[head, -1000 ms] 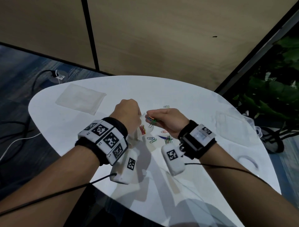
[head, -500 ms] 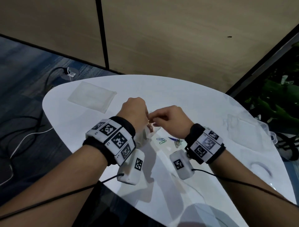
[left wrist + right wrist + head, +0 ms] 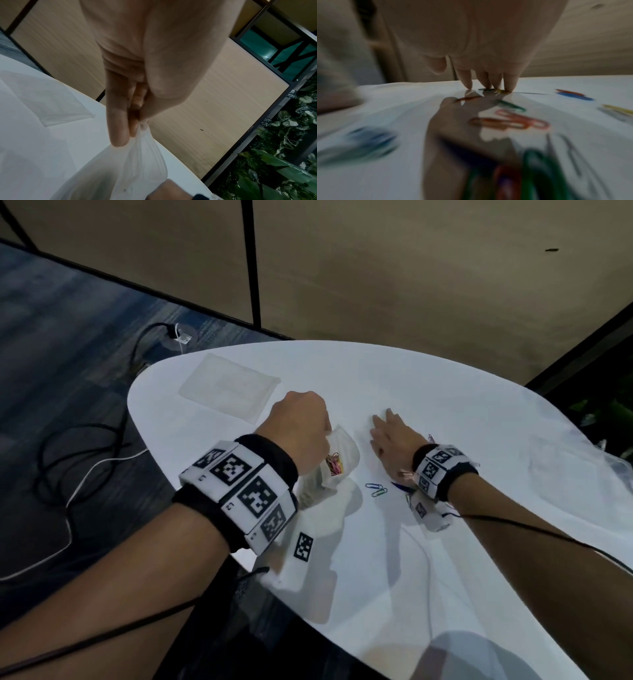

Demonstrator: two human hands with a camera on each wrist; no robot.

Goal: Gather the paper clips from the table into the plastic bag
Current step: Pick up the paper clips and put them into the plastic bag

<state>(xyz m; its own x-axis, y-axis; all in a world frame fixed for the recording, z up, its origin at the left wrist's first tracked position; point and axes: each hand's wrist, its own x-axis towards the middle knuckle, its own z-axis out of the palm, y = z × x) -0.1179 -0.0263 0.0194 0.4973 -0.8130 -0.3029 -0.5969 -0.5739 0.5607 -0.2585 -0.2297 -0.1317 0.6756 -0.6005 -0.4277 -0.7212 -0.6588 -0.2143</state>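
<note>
My left hand [image 3: 301, 426] pinches the rim of a small clear plastic bag [image 3: 337, 463] [image 3: 137, 162], which holds several coloured paper clips [image 3: 334, 465]. My right hand [image 3: 390, 436] lies flat on the white table [image 3: 445, 559] to the bag's right, fingers straight. In the right wrist view its fingertips [image 3: 508, 86] press on a dark clip and a yellow clip [image 3: 500, 91]. Several more clips lie under and near that hand: two orange ones [image 3: 510, 121], a green one [image 3: 511, 105], and a blue and a green one [image 3: 376, 489] between the hands.
A flat clear bag [image 3: 229, 386] lies at the table's far left. Another clear plastic sheet [image 3: 561, 460] lies at the right. Cables [image 3: 89, 467] run over the floor left of the table. A wooden wall stands behind, with plants at the far right.
My right hand has left the bag's mouth, moved right and forward, and flattened onto the table over loose clips. My left hand keeps holding the bag.
</note>
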